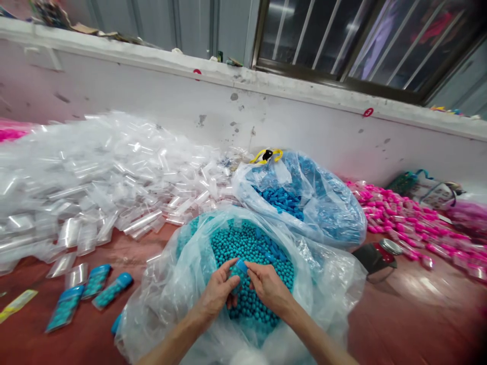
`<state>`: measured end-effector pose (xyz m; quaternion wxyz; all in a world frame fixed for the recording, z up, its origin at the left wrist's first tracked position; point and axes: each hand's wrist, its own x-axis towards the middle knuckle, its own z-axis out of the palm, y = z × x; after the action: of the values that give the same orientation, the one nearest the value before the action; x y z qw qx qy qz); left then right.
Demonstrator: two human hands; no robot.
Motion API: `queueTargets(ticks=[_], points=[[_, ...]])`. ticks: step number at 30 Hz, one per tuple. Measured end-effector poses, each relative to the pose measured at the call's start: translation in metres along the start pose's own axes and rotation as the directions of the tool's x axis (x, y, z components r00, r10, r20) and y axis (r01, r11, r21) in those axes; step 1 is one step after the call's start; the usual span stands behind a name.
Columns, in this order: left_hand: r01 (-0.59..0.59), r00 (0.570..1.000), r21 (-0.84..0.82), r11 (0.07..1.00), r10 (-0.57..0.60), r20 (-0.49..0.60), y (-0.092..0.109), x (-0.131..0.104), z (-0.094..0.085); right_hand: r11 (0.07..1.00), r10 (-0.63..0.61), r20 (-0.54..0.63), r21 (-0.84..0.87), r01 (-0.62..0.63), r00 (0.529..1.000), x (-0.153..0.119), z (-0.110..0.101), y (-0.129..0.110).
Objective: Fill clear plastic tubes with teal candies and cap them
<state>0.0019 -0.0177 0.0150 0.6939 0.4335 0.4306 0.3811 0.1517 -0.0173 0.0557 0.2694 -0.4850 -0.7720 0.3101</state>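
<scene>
Over an open plastic bag of teal beads, my left hand is wrapped round a small clear container. A blue cap sits at the container's top, pinched by the fingers of my right hand. My left fingers hide most of the container, and I cannot tell whether the cap is fully seated. Several loose blue caps lie on the beads. To the left, on the red surface, lie containers of teal beads with blue caps.
Clear, uncapped containers form a large heap at the left. Behind the beads lies a bag of blue caps. Pink-capped containers spread at the right, near a dark object with a round metallic top. A yellow strip lies far left.
</scene>
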Motion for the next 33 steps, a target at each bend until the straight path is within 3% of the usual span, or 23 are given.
queueTargets(ticks=[5, 9, 12, 14, 17, 20, 22, 25, 29, 31, 33], points=[[-0.006, 0.993, 0.016, 1.000, 0.008, -0.117, -0.001, -0.003, 0.009, 0.975, -0.157, 0.056, -0.152, 0.164, 0.986, -0.004, 0.004, 0.011], [-0.005, 0.980, 0.086, 0.996, 0.022, -0.200, 0.001, -0.004, 0.014, 0.952, -0.205, 0.084, -0.216, 0.219, 0.975, -0.008, 0.007, 0.018], [-0.005, 0.987, 0.111, 0.994, 0.023, -0.157, 0.010, -0.003, 0.010, 0.994, -0.112, 0.009, -0.019, 0.112, 0.994, -0.007, 0.003, 0.018], [0.017, 0.997, 0.100, 0.995, -0.010, -0.077, 0.018, -0.002, 0.006, 0.974, 0.040, 0.024, 0.220, -0.044, 0.999, -0.002, -0.003, 0.018], [0.045, 0.999, 0.093, 0.995, -0.047, 0.023, 0.026, -0.003, 0.002, 0.809, 0.237, 0.105, 0.529, -0.256, 0.966, 0.008, -0.010, 0.018], [0.027, 0.999, 0.130, 0.991, -0.029, 0.013, 0.028, -0.005, 0.003, 0.707, 0.357, 0.021, 0.647, -0.285, 0.934, 0.018, -0.010, 0.018], [0.020, 1.000, 0.147, 0.989, -0.019, -0.010, 0.027, -0.006, 0.004, 0.750, 0.379, -0.052, 0.602, -0.273, 0.924, 0.021, -0.008, 0.015], [0.015, 1.000, 0.160, 0.987, -0.012, -0.018, 0.024, -0.006, 0.006, 0.909, 0.230, -0.133, 0.383, -0.164, 0.964, 0.016, -0.003, 0.005], [-0.036, 0.998, 0.087, 0.996, 0.041, -0.055, 0.020, -0.006, 0.008, 0.979, 0.022, 0.004, 0.203, -0.022, 1.000, 0.002, 0.010, -0.006], [-0.043, 0.995, 0.055, 0.998, 0.048, -0.093, 0.021, -0.005, 0.009, 0.987, 0.021, 0.064, 0.156, -0.031, 0.998, -0.002, 0.020, -0.006], [-0.060, 0.990, 0.054, 0.997, 0.067, -0.125, 0.023, -0.005, 0.010, 0.994, 0.055, 0.044, 0.090, -0.059, 0.997, -0.003, 0.028, -0.007]])
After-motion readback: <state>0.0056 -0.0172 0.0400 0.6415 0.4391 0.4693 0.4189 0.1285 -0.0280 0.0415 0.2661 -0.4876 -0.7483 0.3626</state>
